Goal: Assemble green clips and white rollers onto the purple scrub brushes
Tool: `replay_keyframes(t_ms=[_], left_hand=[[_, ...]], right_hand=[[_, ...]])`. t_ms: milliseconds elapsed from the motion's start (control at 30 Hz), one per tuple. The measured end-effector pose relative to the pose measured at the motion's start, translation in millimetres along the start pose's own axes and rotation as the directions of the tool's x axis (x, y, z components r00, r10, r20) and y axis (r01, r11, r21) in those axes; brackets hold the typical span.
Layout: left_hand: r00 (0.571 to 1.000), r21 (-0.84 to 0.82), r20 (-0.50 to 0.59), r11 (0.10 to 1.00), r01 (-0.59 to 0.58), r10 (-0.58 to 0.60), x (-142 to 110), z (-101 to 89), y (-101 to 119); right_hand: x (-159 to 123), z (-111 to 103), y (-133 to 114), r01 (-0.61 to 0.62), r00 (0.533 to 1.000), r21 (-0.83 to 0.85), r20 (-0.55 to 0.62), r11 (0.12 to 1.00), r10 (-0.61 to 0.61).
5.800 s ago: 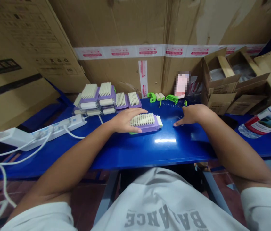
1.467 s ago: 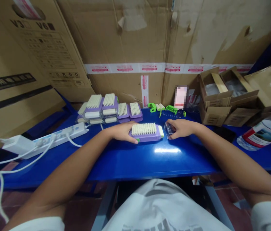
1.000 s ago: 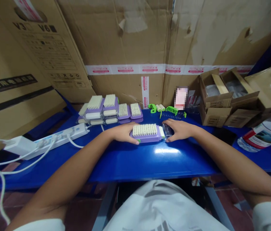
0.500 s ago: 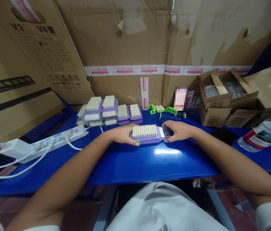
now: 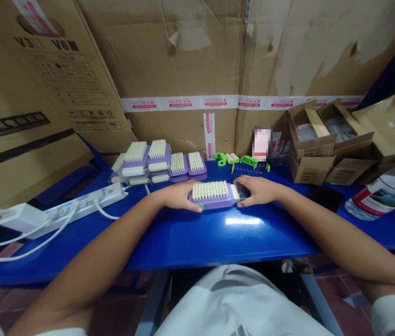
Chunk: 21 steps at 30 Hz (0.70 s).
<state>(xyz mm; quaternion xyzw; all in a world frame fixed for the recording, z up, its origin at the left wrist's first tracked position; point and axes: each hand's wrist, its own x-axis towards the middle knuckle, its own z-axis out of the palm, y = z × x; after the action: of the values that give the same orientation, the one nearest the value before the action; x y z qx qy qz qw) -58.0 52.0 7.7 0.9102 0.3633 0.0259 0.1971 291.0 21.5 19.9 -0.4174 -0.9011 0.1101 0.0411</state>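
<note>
A purple brush (image 5: 215, 201) with cream bristles lies bristles up on the blue table. My left hand (image 5: 179, 195) is closed round its left end, by a small green part. From the right end pokes a short cream roller (image 5: 234, 192). My right hand (image 5: 258, 190) grips a clear plastic cover (image 5: 242, 190) between thumb and fingers, and the cover's edge meets the roller end. Whether the cover overlaps the purple body, I cannot tell. The right palm hides part of the cover.
Similar purple brushes (image 5: 158, 150) are stacked at the back left, beside a power strip (image 5: 78, 210) with cables. Bright green parts (image 5: 248, 162) and cream rollers (image 5: 232, 158) lie at the back. Small cardboard boxes (image 5: 312, 169) and a large bottle (image 5: 381, 196) stand right.
Earlier my right hand reached behind the brush near the green parts. It then brought the clear cover leftward to the roller end. My left hand has stayed on the brush.
</note>
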Motion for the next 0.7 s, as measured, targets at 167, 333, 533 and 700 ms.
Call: replay_keyframes(t_ms=[167, 333, 533, 700], left_hand=[[1.000, -0.014, -0.001, 1.000, -0.004, 0.004, 0.4, -0.1, 0.4], [1.000, -0.014, 0.000, 1.000, 0.014, -0.014, 0.1, -0.7, 1.5], [1.000, -0.017, -0.007, 1.000, -0.005, 0.005, 0.0, 0.8, -0.8], [0.999, -0.010, -0.033, 0.999, -0.030, 0.030, -0.5, 2.2, -2.6]], right_hand=[[0.4, -0.1, -1.0, 0.000, 1.000, 0.022, 0.003, 1.000, 0.000], [0.1, -0.4, -2.2, -0.019, 1.000, 0.046, 0.004, 0.999, 0.019], [0.7, -0.1, -1.7, -0.010, 1.000, 0.051, -0.014, 0.999, 0.010], [1.5, 1.0, -1.4, -0.009, 1.000, 0.057, -0.018, 0.998, 0.010]])
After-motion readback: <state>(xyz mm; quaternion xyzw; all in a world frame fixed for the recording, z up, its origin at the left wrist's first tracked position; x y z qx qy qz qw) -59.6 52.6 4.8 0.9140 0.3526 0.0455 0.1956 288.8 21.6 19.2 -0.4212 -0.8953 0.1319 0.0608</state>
